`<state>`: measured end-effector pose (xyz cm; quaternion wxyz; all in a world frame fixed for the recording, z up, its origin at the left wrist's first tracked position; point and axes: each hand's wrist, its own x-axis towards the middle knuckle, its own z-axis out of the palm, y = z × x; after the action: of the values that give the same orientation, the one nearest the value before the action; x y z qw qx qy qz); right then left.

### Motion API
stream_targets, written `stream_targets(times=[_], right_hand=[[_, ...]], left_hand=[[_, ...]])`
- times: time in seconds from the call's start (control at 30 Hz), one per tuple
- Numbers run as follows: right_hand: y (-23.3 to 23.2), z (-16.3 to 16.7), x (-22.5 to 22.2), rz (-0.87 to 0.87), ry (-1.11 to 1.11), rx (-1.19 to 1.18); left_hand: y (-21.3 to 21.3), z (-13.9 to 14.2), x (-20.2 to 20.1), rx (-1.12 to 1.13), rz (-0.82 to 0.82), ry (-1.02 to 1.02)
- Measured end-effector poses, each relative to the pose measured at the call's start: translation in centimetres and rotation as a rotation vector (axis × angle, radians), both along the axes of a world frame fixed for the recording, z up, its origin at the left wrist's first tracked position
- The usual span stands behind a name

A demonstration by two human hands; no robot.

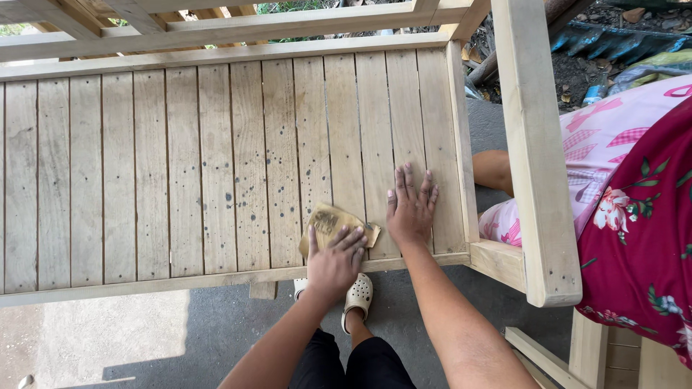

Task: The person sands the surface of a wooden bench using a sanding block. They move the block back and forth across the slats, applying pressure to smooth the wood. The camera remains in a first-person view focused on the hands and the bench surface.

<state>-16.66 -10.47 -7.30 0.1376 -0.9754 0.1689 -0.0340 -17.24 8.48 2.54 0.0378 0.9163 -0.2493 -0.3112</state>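
Your left hand (335, 261) lies palm down on a worn, tan sheet of sandpaper (333, 223), fingers slightly spread and pressed flat on it, not pinching; the thumb sticks out along the sheet's left edge and the far corner of the paper pokes out beyond your fingertips. The sandpaper sits on the slatted seat of an unfinished wooden bench (216, 166), close to its front rail (144, 284), and the slats to the left of your thumb are peppered with dark specks. Just to the right of those fingers, your right hand (411, 209) rests flat on the slats, its 4 fingers held close together and pointing away from you, thumb tucked alongside; it touches the wood only, just beside the sheet without covering it. Further right of that hand rises the bench's armrest (537, 166), and past it a person in pink patterned and dark red floral fabric (634, 216) sits beside the bench. Below your left wrist, a pale clog (358, 294) shows on the grey concrete floor (180, 331)
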Motion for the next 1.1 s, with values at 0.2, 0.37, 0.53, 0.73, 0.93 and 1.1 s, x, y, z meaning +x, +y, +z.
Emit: stream_targets(times=[0.2,0.37,0.53,0.73,0.93,1.1], right_hand=[[0.0,-0.1,-0.1,0.013,0.015,-0.044],[0.1,0.0,-0.2,0.010,0.027,-0.039],[0.2,0.1,-0.1,0.011,0.025,-0.041],[0.3,0.4,-0.1,0.010,0.054,-0.008],[0.3,0.6,-0.2,0.018,0.038,-0.014],[0.3,0.6,-0.3,0.021,0.026,-0.020]], left_hand=[[-2.8,-4.0,7.4,-0.066,0.140,-0.163],[-1.3,-5.3,-1.9,-0.097,-0.052,-0.295],[-2.9,-6.9,-0.5,-0.086,0.034,-0.231],[-5.4,-5.5,1.1,-0.124,0.169,-0.270],[-0.3,-4.3,-2.0,-0.110,0.248,0.066],[-2.4,-5.8,9.7,-0.131,0.307,-0.154]])
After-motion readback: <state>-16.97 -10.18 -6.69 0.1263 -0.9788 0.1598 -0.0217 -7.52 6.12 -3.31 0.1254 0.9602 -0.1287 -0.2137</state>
